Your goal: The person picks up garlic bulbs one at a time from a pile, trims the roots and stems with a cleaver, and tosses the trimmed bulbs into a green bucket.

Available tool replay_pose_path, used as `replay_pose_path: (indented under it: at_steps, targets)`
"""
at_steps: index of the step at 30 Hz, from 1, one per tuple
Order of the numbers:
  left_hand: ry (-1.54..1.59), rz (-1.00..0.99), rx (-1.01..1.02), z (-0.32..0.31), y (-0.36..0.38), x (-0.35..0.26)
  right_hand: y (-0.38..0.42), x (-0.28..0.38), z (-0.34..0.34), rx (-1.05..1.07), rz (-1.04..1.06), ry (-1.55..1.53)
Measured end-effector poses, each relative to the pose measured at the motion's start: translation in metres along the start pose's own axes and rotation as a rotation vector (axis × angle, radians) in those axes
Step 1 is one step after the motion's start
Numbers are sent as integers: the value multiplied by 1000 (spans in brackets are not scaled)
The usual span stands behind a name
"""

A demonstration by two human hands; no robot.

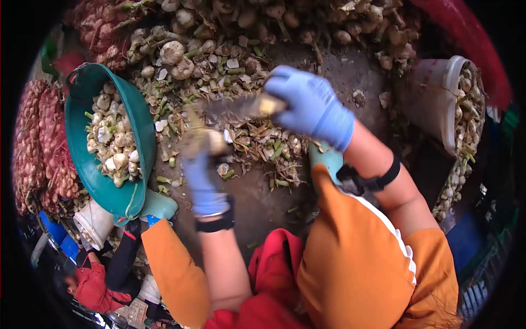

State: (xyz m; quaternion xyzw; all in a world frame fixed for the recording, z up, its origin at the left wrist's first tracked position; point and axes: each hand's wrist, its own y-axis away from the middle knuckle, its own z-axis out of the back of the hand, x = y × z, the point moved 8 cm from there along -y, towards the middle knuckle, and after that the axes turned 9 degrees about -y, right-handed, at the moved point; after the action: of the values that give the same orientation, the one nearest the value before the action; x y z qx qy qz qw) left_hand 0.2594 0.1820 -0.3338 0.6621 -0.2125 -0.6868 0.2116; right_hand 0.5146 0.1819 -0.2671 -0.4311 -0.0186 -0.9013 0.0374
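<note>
My right hand, in a blue glove, is wrapped round the pale handle of a knife. The knife's dark blade points left and is blurred. My left hand, also gloved in blue, holds a garlic bulb with its stem up, just below the blade tip. Whether blade and stem touch cannot be made out. Cut stems and dry peelings lie beneath and around both hands. Left of my left hand, a green basin holds trimmed garlic bulbs.
Untrimmed garlic is heaped at the top. A white bucket of garlic lies tilted at the right. Red net sacks stand at the far left. A person in red is at the lower left, beside another bucket.
</note>
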Motion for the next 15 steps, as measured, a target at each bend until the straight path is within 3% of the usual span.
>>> replay_pose_path:
  at_steps: [2,4,5,6,7,8,9,10,12,14,15]
  targets:
    - [-715,-727,15,-17,-10,33,-2,15,-24,176,46,-42]
    - [-137,-186,127,-42,3,6,-1,-85,-56,437,-387,52]
    - [-170,-212,67,-29,5,-23,8,-105,-40,390,-445,117]
    - [115,-191,47,-3,1,-37,13,-125,-21,333,-498,184]
    - [549,-129,479,-11,8,-75,18,-142,-14,312,-488,195]
    - [850,-81,758,4,7,-97,21,-150,-3,174,-361,228]
    - [955,1,875,14,12,-100,23,-151,7,34,-236,265]
    - [1044,-110,677,19,18,-112,21,-155,3,81,-266,328]
    - [980,-154,690,10,-6,-85,8,-144,1,29,-271,398]
    - [703,45,585,-30,-9,-24,3,-126,-9,48,-374,162]
    - [569,129,410,-55,1,-1,4,-99,-14,8,-323,-45]
